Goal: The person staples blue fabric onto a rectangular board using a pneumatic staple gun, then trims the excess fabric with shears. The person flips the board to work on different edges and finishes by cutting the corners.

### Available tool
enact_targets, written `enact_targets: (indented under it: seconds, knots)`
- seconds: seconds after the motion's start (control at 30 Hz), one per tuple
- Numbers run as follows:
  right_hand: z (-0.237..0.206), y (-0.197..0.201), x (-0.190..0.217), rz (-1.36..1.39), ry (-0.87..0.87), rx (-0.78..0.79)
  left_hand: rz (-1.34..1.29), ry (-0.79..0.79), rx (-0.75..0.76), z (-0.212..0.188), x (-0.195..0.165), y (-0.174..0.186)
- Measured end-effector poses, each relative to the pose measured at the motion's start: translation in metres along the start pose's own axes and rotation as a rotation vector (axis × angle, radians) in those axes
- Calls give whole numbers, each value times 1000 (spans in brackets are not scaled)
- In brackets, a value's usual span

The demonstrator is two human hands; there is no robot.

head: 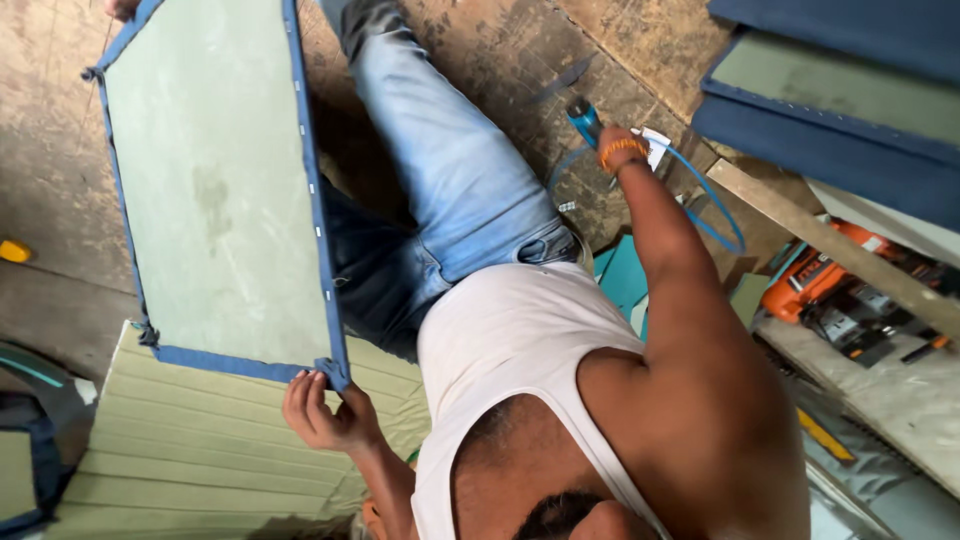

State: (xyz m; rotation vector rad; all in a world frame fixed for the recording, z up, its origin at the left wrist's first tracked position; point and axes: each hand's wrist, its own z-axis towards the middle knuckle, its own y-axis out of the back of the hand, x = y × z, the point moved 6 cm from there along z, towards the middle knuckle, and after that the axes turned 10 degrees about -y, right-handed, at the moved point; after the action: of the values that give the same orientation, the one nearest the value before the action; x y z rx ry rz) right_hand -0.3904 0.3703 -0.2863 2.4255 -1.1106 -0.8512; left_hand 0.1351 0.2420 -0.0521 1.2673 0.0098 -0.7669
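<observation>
Left hand (pixel 325 410) is gripping, fingers curled, the green panel's (pixel 215 180) blue-edged corner; right hand (pixel 620 148), beyond the panel, is closing around a blue-hosed tool (pixel 583 120).

Stained, worn wooden floor (pixel 500 60); stacked blue panels (pixel 830 90) upper right; daylight, soft shadows.

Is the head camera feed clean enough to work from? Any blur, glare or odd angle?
Head view: even daylight, no glare; framing steeply tilted, the torso fills the lower middle. The green panel with blue edging is sharp, left hand at its corner. Right hand on the blue tool is small, its grip unclear. The orange power tool is partly hidden.
</observation>
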Motion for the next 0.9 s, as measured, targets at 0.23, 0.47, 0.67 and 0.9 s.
enact_targets:
  seconds: [0.23,0.47,0.67,0.9]
  knots:
    - [-22,-65,-98,138,-290,-93,-23,-73,4,-13,-3,-5]
    - [-30,-102,-131,329,-317,129,9,-59,41,-30,-3,-6]
    - [-33,-113,-135,381,-218,146,-45,-1,59,-38,1,-10]
    - [-28,-130,-128,493,-151,277,11,-27,78,-37,-2,-10]
